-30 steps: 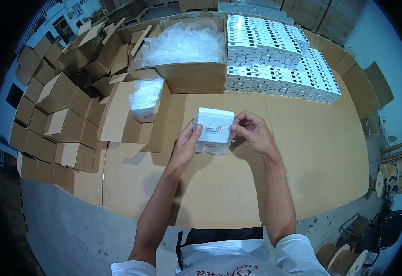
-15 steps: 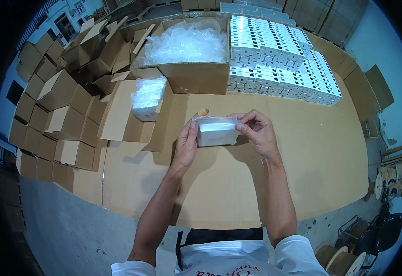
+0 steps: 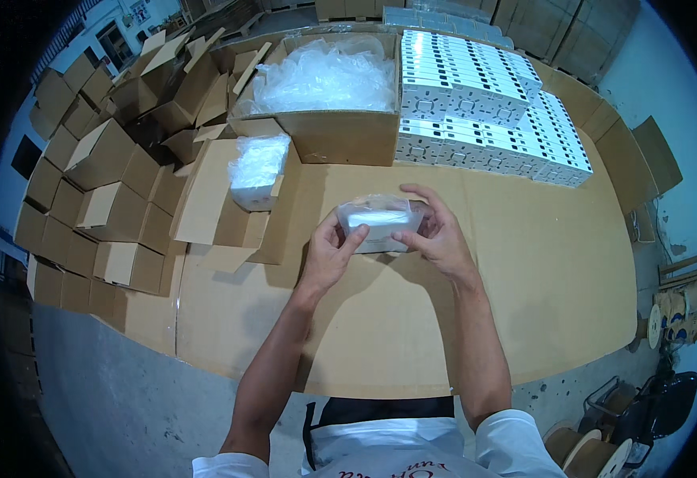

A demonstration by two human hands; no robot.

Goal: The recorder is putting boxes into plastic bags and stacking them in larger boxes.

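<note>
Both hands hold one small white box in a clear plastic bag up over the middle of the cardboard table. Left hand grips the left end with thumb and fingers. Right hand grips the right end, with fingers curled over the top.

A second ago the box stood more upright, with its wide face toward the person. Now it is tipped flat and lies low between the hands. That looks like the bag is being smoothed or closed around it.

Its long side runs left to right, with one end in each hand.

Just to the left sits an open small carton with a bagged bundle in it. Behind is a big carton of clear bags, and beside that, rows of white boxes. Many folded brown cartons are piled at the far left.
</note>
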